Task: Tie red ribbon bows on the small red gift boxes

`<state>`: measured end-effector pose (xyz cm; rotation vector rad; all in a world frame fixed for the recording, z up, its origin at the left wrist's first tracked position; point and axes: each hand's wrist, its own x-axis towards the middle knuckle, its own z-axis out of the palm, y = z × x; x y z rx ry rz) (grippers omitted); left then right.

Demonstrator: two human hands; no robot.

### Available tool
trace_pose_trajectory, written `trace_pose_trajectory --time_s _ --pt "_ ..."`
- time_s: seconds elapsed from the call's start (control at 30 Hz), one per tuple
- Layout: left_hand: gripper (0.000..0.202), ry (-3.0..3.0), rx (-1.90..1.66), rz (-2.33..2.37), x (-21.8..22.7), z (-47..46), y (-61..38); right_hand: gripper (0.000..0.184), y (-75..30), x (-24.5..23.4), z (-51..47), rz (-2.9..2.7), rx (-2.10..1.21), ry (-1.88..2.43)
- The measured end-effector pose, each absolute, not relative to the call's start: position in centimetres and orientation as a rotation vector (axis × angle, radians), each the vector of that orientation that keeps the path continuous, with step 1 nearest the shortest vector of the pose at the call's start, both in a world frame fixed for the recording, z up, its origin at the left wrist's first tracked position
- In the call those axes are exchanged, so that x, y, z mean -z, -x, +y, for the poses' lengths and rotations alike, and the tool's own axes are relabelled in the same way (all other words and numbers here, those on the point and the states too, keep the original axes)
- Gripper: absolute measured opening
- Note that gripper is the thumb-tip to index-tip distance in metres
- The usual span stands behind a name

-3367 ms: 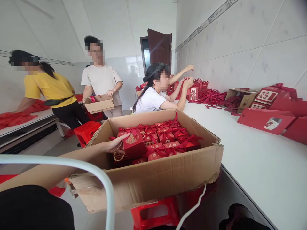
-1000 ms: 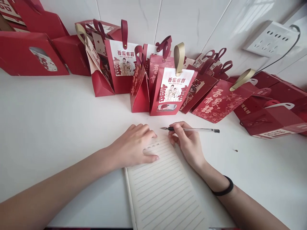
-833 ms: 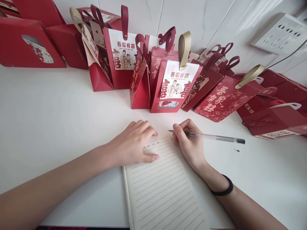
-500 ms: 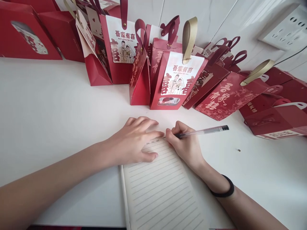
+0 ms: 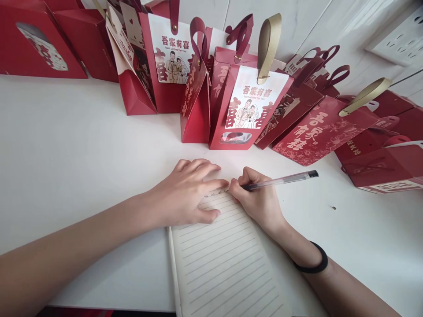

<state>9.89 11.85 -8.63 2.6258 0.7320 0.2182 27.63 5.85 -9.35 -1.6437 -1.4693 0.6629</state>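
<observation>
A lined notebook (image 5: 224, 264) lies on the white table (image 5: 82, 149), with a short row of small handwriting near its top. Flat across the notebook's upper left part rests my left hand (image 5: 185, 191), fingers spread. My right hand (image 5: 259, 198) is closed around a pen (image 5: 284, 179) with a clear barrel and black ends. The pen's tip is hidden by my fingers, at the upper right of the page beside the writing. A black band (image 5: 319, 259) circles my right wrist.
Red gift boxes with ribbon handles line the back, among them one with a printed couple (image 5: 249, 110) and one with a gold strap (image 5: 304, 132). A wall socket panel (image 5: 401, 42) is at upper right. A small brown speck (image 5: 334, 208) lies right of my hand.
The view has shifted slightly, so the boxes and hands sit a little further right. My right hand still holds the pen at the top of the page; my left hand stays on the notebook.
</observation>
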Motion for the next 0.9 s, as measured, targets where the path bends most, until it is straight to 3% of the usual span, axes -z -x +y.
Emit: trace_pose_trajectory --time_s 0.53,0.77,0.9 --pt "0.045 -2.614 -0.201 0.732 8.6 11.8 -9.8 0.030 -27.5 9.2 6.0 -1.393 -0.654 1.671" --pt "0.047 -2.595 -0.229 0.720 8.7 11.9 -9.7 0.036 -28.6 8.9 6.2 -0.997 -0.919 1.445" --pt "0.053 -2.520 -0.291 0.697 8.7 11.8 -9.3 0.031 -30.3 9.5 6.7 -1.152 -0.699 1.472"
